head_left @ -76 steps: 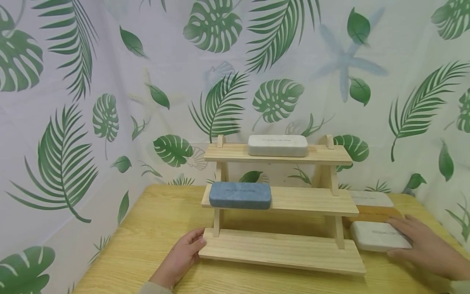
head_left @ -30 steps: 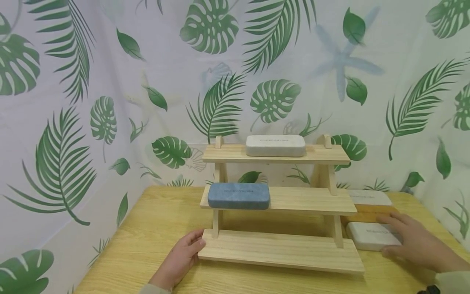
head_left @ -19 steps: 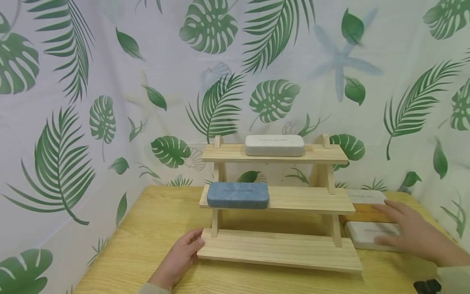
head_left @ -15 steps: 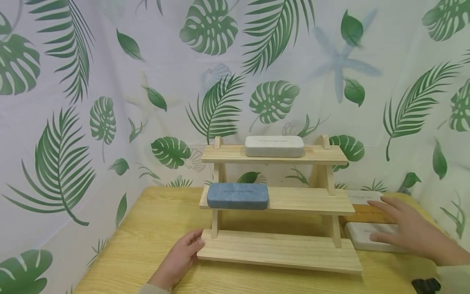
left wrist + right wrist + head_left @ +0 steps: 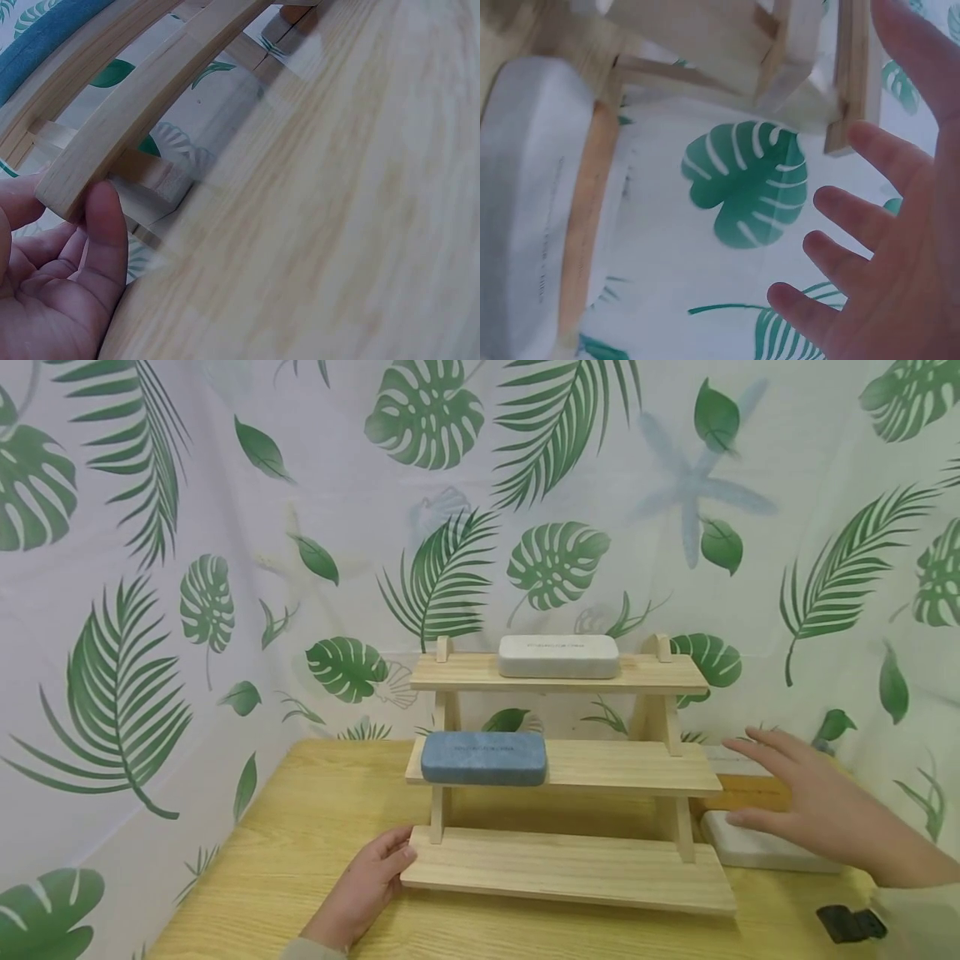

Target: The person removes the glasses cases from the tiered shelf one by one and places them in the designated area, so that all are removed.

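Observation:
My left hand (image 5: 367,881) grips the left end of the bottom board of a three-tier wooden shelf (image 5: 570,870). In the left wrist view, thumb and fingers pinch that board's end (image 5: 82,165). A blue glasses case (image 5: 483,758) lies on the left of the middle tier, and a white glasses case (image 5: 558,657) sits on the top tier. My right hand (image 5: 817,806) is raised over the cases beside the shelf, fingers spread and holding nothing. Below it lie a white glasses case (image 5: 780,853) and an orange one (image 5: 753,793), partly hidden by the hand.
Another whitish case (image 5: 731,762) lies behind the orange one, near the back wall. All stand on a yellow wood-grain table (image 5: 337,793). Leaf-print cloth (image 5: 300,485) covers the walls behind and at the left.
My right hand has let go of the near white case, lifted and moved left toward the shelf, its fingers spreading. My left hand keeps its hold on the bottom board.

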Demonstrator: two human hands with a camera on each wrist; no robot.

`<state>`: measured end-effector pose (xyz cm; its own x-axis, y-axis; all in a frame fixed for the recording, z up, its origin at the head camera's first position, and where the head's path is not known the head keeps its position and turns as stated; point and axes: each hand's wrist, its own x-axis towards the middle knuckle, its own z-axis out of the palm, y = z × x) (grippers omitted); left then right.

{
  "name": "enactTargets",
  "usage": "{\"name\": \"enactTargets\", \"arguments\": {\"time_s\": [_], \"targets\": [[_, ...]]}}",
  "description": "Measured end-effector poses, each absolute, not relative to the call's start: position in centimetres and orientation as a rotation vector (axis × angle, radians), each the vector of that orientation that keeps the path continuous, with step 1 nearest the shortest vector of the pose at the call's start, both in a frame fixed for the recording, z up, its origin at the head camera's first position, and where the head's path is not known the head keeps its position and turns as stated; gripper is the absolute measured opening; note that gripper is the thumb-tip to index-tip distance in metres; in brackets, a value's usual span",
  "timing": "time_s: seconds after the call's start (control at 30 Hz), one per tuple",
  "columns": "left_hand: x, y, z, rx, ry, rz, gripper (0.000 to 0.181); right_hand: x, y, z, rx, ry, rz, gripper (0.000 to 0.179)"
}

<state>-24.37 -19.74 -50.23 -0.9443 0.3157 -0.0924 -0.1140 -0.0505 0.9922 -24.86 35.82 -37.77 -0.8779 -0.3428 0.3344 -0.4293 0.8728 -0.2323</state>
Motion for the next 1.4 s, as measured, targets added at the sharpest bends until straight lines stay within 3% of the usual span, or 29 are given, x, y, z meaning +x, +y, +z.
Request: {"name": "enactTargets", "arguments": {"time_s": [0.77, 1.4], "targets": [[-24.3, -19.7, -50.4, 0.238, 1.907, 2.067, 0.069, -25.1, 27.3, -34.4, 0.839, -2.657, 0.495, 0.081], [-24.2, -19.6, -50.1, 0.219, 1.935, 2.045, 0.068, -27.9, 19.4, -34.3, 0.978, -2.638, 0.518, 0.088]]}}
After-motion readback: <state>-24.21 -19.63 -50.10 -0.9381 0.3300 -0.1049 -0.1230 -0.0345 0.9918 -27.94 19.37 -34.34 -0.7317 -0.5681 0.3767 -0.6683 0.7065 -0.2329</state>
